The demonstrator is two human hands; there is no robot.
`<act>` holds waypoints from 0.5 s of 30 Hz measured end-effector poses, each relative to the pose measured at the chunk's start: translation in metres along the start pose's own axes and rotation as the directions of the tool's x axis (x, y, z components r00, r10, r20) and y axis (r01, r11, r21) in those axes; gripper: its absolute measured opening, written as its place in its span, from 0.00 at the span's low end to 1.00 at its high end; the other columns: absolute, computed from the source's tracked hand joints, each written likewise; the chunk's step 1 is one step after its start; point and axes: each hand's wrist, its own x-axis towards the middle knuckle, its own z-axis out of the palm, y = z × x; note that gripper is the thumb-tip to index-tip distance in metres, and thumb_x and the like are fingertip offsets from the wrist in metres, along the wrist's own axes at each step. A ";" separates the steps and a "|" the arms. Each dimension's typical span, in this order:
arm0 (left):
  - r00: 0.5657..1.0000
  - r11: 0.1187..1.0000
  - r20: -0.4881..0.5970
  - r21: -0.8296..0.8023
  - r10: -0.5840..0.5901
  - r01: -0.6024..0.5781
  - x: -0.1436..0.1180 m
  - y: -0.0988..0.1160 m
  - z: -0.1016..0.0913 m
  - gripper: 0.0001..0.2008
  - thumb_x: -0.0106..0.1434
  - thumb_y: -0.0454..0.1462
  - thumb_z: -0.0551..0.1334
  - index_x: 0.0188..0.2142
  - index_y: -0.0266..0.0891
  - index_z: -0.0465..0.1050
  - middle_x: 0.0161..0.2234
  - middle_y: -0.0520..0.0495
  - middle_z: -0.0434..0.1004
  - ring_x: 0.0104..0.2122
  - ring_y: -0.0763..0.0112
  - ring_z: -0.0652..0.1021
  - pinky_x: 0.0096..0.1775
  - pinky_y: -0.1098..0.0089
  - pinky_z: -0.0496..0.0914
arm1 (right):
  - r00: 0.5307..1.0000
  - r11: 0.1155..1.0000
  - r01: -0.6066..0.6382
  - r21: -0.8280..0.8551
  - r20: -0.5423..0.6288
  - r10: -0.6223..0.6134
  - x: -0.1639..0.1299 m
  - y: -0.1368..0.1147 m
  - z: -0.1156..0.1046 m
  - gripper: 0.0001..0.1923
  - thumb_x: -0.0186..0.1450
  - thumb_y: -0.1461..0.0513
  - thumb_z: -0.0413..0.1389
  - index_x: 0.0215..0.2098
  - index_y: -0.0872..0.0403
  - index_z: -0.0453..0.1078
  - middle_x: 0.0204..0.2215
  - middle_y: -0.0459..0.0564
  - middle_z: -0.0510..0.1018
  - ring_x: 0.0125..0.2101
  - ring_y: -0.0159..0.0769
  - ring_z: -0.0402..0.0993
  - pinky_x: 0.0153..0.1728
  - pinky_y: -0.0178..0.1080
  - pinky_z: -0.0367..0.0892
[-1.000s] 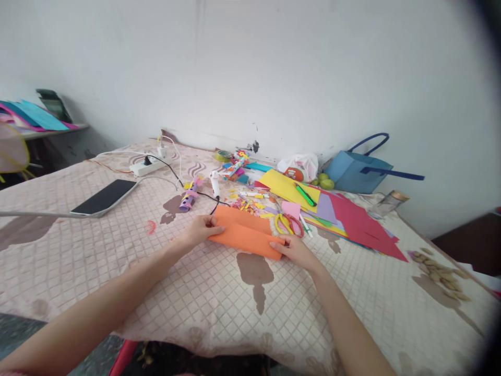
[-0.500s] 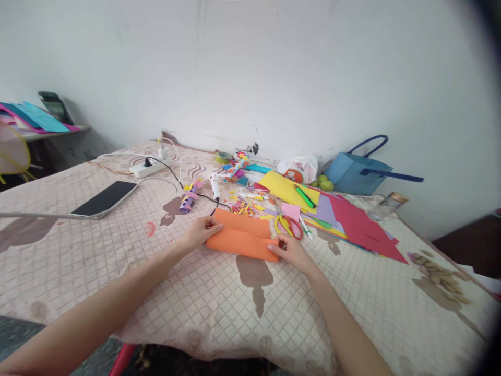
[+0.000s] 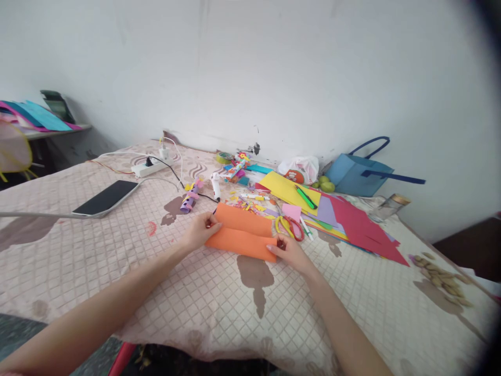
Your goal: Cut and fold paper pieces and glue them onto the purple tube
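An orange sheet of paper (image 3: 242, 232), curled over lengthwise into a loose roll, lies on the patterned tablecloth (image 3: 117, 245). My left hand (image 3: 200, 231) pinches its left end. My right hand (image 3: 287, 250) grips its right end near the front edge. Both hands hold the paper just above or on the cloth. Scissors with yellow and red handles (image 3: 288, 226) lie right behind my right hand. A white glue gun (image 3: 215, 185) with a black cord stands behind the paper.
Coloured paper sheets (image 3: 344, 216), a green marker (image 3: 305, 197) and several paper scraps lie at the back right. A blue bag (image 3: 358, 169), a white plastic bag (image 3: 299, 167), a phone (image 3: 105, 197) and a power strip (image 3: 151, 166) are also on the table.
The near flap of the orange paper has rolled a little further over. My right hand has slid slightly left and back along the paper's end. My left hand stays put.
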 end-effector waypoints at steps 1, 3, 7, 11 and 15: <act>0.998 0.997 -0.019 0.049 0.062 -0.061 0.000 0.000 0.000 0.10 0.55 0.41 0.59 0.24 0.38 0.65 0.30 0.47 0.71 0.31 0.69 0.72 0.32 0.70 0.67 | 1.000 1.000 -0.007 0.006 0.016 0.007 0.000 0.000 0.000 0.12 0.56 0.54 0.57 0.29 0.54 0.65 0.25 0.45 0.70 0.26 0.34 0.67 0.26 0.35 0.63; 0.977 0.972 -0.079 0.147 0.197 -0.184 -0.002 0.003 -0.001 0.08 0.54 0.41 0.60 0.30 0.38 0.68 0.45 0.41 0.69 0.46 0.61 0.70 0.45 0.63 0.65 | 0.999 0.998 -0.013 0.060 0.053 0.009 -0.001 -0.001 0.001 0.13 0.56 0.55 0.58 0.34 0.53 0.64 0.28 0.46 0.71 0.28 0.34 0.68 0.27 0.35 0.63; 0.958 0.942 0.031 0.178 0.284 -0.285 -0.009 0.019 -0.006 0.15 0.56 0.42 0.60 0.41 0.39 0.68 0.46 0.41 0.70 0.48 0.60 0.69 0.49 0.61 0.62 | 0.991 0.996 0.004 0.086 0.135 -0.016 -0.003 -0.007 -0.001 0.17 0.56 0.55 0.58 0.40 0.53 0.63 0.34 0.47 0.71 0.31 0.33 0.69 0.29 0.33 0.63; 0.929 0.970 0.331 0.116 0.164 -0.213 -0.023 0.031 -0.013 0.10 0.59 0.43 0.57 0.34 0.39 0.71 0.30 0.49 0.74 0.30 0.70 0.73 0.34 0.70 0.64 | 0.966 0.994 0.032 -0.105 0.258 -0.004 -0.010 -0.016 -0.005 0.12 0.57 0.53 0.55 0.27 0.54 0.63 0.24 0.43 0.67 0.24 0.30 0.63 0.24 0.32 0.56; 0.908 0.959 0.401 0.191 0.118 -0.210 -0.038 0.030 -0.017 0.11 0.59 0.40 0.55 0.24 0.37 0.68 0.22 0.52 0.67 0.23 0.74 0.67 0.28 0.72 0.59 | 0.976 0.971 0.102 -0.215 0.212 -0.056 -0.023 -0.028 0.002 0.12 0.60 0.53 0.53 0.27 0.54 0.63 0.24 0.44 0.68 0.26 0.32 0.63 0.26 0.33 0.56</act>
